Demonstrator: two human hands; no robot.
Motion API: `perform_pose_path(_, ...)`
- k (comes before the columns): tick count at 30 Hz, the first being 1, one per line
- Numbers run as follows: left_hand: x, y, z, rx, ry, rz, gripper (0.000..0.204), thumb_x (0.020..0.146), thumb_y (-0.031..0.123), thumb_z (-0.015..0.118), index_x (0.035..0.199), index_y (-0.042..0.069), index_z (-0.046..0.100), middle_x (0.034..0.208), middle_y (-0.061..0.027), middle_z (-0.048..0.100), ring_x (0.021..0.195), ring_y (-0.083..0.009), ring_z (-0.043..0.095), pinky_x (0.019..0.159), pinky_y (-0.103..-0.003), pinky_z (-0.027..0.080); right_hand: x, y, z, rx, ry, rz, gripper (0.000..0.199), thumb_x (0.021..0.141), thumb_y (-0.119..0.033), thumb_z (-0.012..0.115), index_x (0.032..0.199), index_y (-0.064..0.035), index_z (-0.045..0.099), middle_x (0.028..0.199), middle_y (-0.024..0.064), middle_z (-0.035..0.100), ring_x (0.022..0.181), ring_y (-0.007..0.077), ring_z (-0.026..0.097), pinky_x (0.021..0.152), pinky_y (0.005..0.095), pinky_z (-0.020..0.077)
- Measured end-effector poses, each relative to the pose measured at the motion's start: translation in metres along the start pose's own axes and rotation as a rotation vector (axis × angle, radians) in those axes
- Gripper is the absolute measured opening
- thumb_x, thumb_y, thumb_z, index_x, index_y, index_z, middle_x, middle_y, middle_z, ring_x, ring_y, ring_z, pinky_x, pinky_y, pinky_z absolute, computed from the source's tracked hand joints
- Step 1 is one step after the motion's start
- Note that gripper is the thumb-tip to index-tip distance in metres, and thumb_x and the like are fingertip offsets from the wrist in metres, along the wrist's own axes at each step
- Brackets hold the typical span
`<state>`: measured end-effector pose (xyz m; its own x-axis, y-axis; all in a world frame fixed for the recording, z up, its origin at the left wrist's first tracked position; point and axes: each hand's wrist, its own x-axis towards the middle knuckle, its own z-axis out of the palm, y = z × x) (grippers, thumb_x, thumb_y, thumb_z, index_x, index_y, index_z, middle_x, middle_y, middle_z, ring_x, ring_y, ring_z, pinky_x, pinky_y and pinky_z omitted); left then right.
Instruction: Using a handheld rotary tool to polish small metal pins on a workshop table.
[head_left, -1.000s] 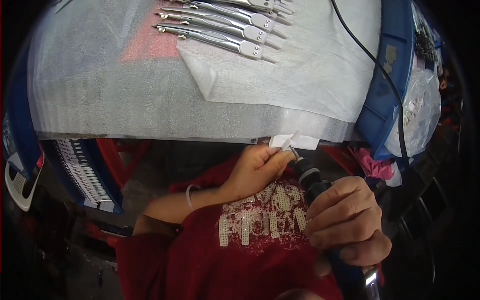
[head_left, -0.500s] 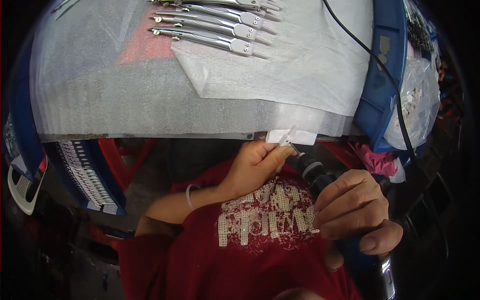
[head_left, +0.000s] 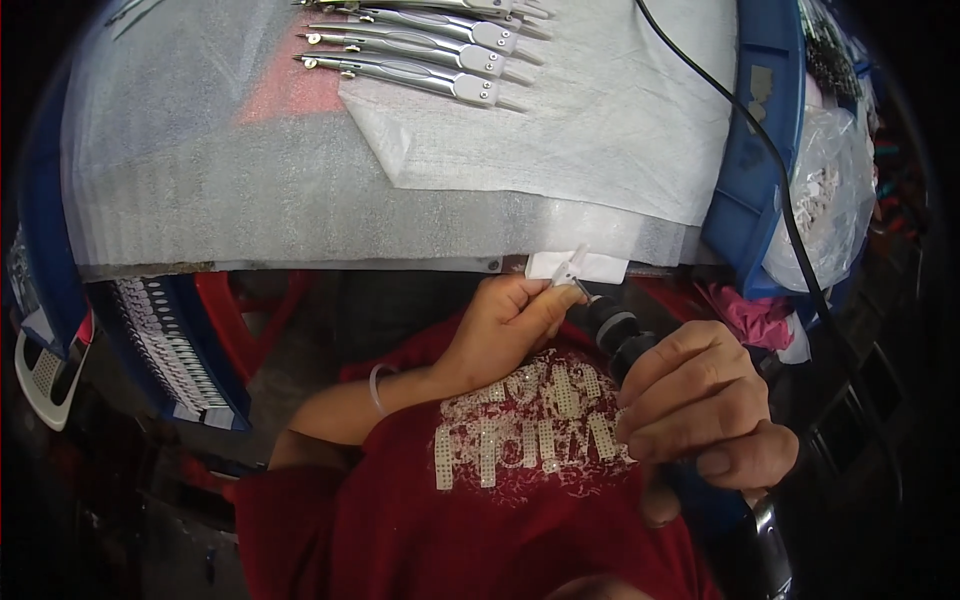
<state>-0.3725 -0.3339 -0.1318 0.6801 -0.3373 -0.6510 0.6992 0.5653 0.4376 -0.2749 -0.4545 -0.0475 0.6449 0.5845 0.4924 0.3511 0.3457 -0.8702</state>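
My left hand [head_left: 508, 325] is closed round a drawing compass, and only its pale grey head [head_left: 570, 272] shows above the thumb. My right hand [head_left: 700, 400] is wrapped round a dark electric screwdriver [head_left: 618, 325]. Its thin bit points at the compass head, close to my left thumb; whether it sits in a screw is too small to tell. Behind the compass head lies a small white pad [head_left: 605, 267] at the table's front edge. Several finished-looking silver compasses [head_left: 430, 82] lie side by side at the far part of the table.
Foam sheet [head_left: 250, 225] and white cloth [head_left: 580, 130] cover the table. A black cable [head_left: 740, 105] hangs down on the right, past a blue bin [head_left: 748, 190] and a clear plastic bag [head_left: 825, 200]. At left stands a blue tray [head_left: 215, 370] of small silver parts.
Both hands, the compass and the screwdriver sit slightly higher and further left in the picture. The table has shifted a little too, so the view itself has moved. Both grips stay the same.
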Motion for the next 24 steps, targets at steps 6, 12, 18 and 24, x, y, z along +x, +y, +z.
perform_pose_path(6,0.002,0.009,-0.005,0.003,-0.054,-0.030,0.026,0.097,0.021,0.052,0.098,-0.001,0.065,0.060,0.0050,0.047,0.051,-0.0016,0.039,0.045,-0.018,0.030,-0.004,-0.012,-0.008,-0.078,0.025,0.089,0.049,0.085,-0.031,0.070,0.117,-0.0106,0.040,0.078,0.0027,0.061,0.055,0.0143,0.059,0.050,0.0296,0.0496)
perform_pose_path(12,0.005,0.024,-0.014,0.012,-0.199,-0.059,0.029,0.099,0.022,0.047,0.110,-0.002,0.059,0.069,0.0022,0.052,0.055,-0.0035,0.044,0.049,-0.018,0.035,-0.015,-0.020,-0.029,-0.007,0.183,0.009,0.058,0.085,-0.025,0.070,0.126,-0.0069,0.034,0.086,0.0094,0.062,0.063,0.0199,0.061,0.060,0.0335,0.0518)
perform_pose_path(18,-0.032,0.051,-0.021,0.362,-0.341,-0.004,0.035,0.100,0.018,0.045,0.126,-0.004,0.051,0.088,-0.0033,0.053,0.069,-0.0072,0.053,0.063,-0.021,0.046,-0.024,-0.023,-0.016,-0.030,0.428,-0.029,0.060,0.083,-0.034,0.070,0.124,-0.0076,0.035,0.080,0.0063,0.057,0.062,0.0185,0.057,0.061,0.0346,0.0478)
perform_pose_path(24,-0.070,0.147,-0.043,0.754,0.213,0.597,0.035,0.088,-0.003,0.056,0.123,0.002,0.055,0.092,-0.0033,0.056,0.071,-0.0072,0.055,0.064,-0.021,0.047,-0.034,-0.023,-0.014,-0.012,0.464,0.009,0.056,0.080,-0.030,0.075,0.115,-0.0107,0.037,0.075,0.0065,0.055,0.060,0.0190,0.054,0.058,0.0341,0.0461)
